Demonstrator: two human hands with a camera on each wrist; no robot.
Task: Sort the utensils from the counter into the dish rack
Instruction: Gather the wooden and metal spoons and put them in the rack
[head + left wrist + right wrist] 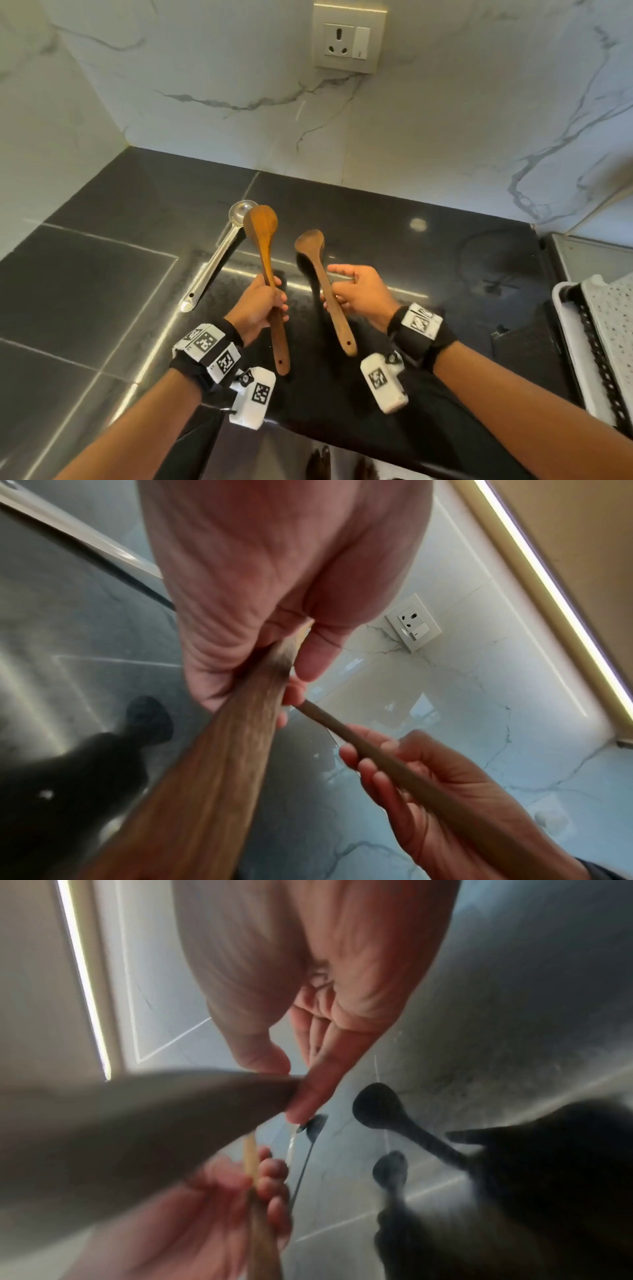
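Observation:
My left hand (263,305) grips a wooden spoon (262,233) by the middle of its handle, bowl pointing away, above the black counter (102,291). My right hand (356,291) holds a second, darker wooden spoon (313,250) the same way; its forefinger sticks out past the handle. In the left wrist view the fist wraps the first spoon's handle (219,764), and the right hand (428,785) holds the other handle (377,753). The right wrist view is blurred; the handle (137,1118) lies between thumb and fingers. A steel ladle (219,253) lies on the counter, left of the spoons.
A white dish rack (603,346) with a black strip stands at the counter's right edge. A marble wall with a socket plate (347,37) rises behind. The counter's front edge (342,442) runs below my wrists.

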